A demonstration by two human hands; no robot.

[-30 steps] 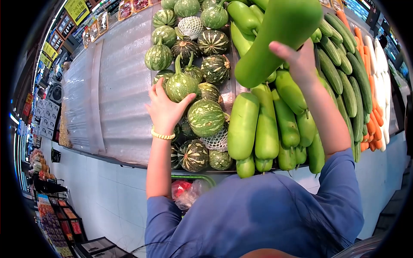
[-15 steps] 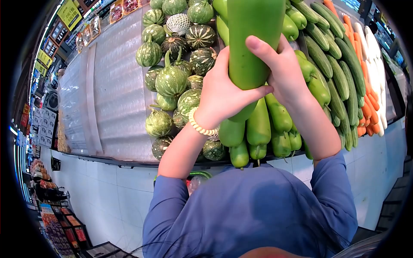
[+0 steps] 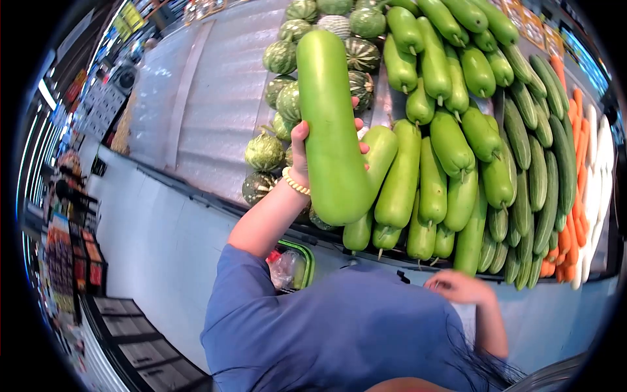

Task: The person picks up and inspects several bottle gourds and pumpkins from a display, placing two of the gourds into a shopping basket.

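Note:
A large pale-green bottle gourd (image 3: 332,130) stands out over the produce display, held in my left hand (image 3: 300,155). My thumb lies along its near side, and the fingertips wrap round from behind on its right. A yellow coiled band circles that wrist. Down by the display's front edge, my right hand (image 3: 460,287) is apart from the gourd, its fingers loosely bent with a gap at the thumb and nothing visible in them. Below it and to the left, more bottle gourds (image 3: 433,186) lie in a pile.
Striped green pumpkins (image 3: 279,57) lie left of the gourds. Cucumbers (image 3: 537,176), carrots (image 3: 575,222) and white radishes (image 3: 595,202) fill the right side. Corrugated plastic sheeting (image 3: 215,98) covers the left part. Under the front edge is a green-rimmed basket (image 3: 307,264) with bagged items.
My right hand has let go of the gourd and dropped toward my body. The gourd has moved left and lower in view, now in my left hand alone. The view has shifted and tilted.

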